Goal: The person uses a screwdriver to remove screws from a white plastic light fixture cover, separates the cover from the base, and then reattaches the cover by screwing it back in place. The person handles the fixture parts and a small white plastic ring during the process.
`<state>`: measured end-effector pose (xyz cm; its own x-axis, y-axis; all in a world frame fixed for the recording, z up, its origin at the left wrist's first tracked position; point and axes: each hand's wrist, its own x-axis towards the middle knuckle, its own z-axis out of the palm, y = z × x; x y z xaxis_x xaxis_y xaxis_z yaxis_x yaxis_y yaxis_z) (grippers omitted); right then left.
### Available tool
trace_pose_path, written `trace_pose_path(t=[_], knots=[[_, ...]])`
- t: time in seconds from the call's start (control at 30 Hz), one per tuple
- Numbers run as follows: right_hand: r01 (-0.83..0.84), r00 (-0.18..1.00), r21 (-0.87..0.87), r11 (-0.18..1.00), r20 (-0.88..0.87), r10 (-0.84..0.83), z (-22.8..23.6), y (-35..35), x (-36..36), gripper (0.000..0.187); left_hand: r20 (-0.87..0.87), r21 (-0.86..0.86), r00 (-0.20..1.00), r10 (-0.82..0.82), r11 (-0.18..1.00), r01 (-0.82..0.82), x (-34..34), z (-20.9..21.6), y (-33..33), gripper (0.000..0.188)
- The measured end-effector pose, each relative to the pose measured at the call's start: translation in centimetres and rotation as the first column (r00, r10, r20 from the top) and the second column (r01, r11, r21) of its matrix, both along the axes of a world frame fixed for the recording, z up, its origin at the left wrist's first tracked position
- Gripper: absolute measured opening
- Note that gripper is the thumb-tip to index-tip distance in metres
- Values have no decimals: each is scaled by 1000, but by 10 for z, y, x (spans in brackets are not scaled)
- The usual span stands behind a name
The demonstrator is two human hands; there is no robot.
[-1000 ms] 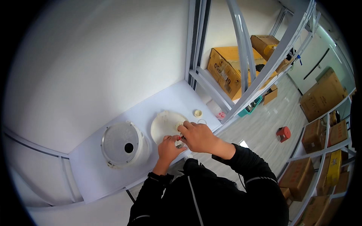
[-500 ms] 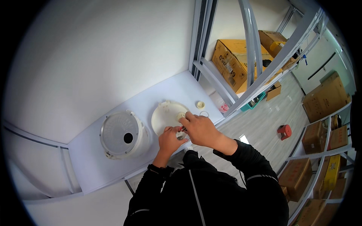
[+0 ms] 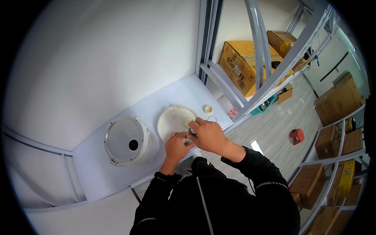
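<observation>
Just below the centre of the frame, at the near edge of a white tabletop point(image 3: 102, 184), both hands close together over small parts. Right hand point(image 3: 209, 135) pinching a small dark piece point(image 3: 192, 132) between thumb and fingertips, with knuckles up and wrist bent inward. Left hand point(image 3: 177, 147) just beside, lower and to the left, thumb and fingers closed around a small grey piece point(image 3: 187, 141); cannot tell whether joined to the dark one, most of both being hidden by fingers.

Compared with half a second ago, more of the dark piece showing at the right fingertips; compared with a second ago, far less red showing between the hands. Probably a slight turn or re-grip, with fine fingertip work still under way and nothing let go.

Behind the hands, a round white disc point(image 3: 167, 119) lying flat, with a small cream cap point(image 3: 188, 122) on its right part, near the right fingertips. Farther right on the tabletop, a small cream cup point(image 3: 208, 109) and a thin ring point(image 3: 212, 119). Left of the disc, a white drum point(image 3: 149, 145) standing upright, dark round hole point(image 3: 133, 145) in its top. No shift among these since the earlier views.
</observation>
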<state>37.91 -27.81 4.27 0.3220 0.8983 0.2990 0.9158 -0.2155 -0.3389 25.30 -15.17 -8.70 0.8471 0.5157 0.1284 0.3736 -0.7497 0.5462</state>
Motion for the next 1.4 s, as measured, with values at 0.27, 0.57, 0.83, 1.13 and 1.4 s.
trace_pose_path(t=[0.27, 0.57, 0.83, 1.13, 1.4], knots=[[113, 989, 201, 973, -121, -90, 26, -14, 3, 35, 21, 21, 1000, -7, 1000, 7, -10, -4, 1, 51], [202, 972, 461, 864, -203, -119, 52, -34, 21, 30, -100, 233, 989, 111, 969, -85, -21, 9, 10, 69], [234, 961, 435, 869, -239, -138, 48, -50, 20, 32, -146, 292, 982, 121, 954, -74, -6, -7, 3, 81], [335, 938, 508, 793, -261, -229, 43, -75, 21, 31, -160, 219, 986, 40, 976, -4, -5, -6, -10, 71], [328, 941, 498, 803, -248, -231, 42, -103, 24, 31, -17, 258, 999, 47, 965, -41, 7, -12, -22, 62]])
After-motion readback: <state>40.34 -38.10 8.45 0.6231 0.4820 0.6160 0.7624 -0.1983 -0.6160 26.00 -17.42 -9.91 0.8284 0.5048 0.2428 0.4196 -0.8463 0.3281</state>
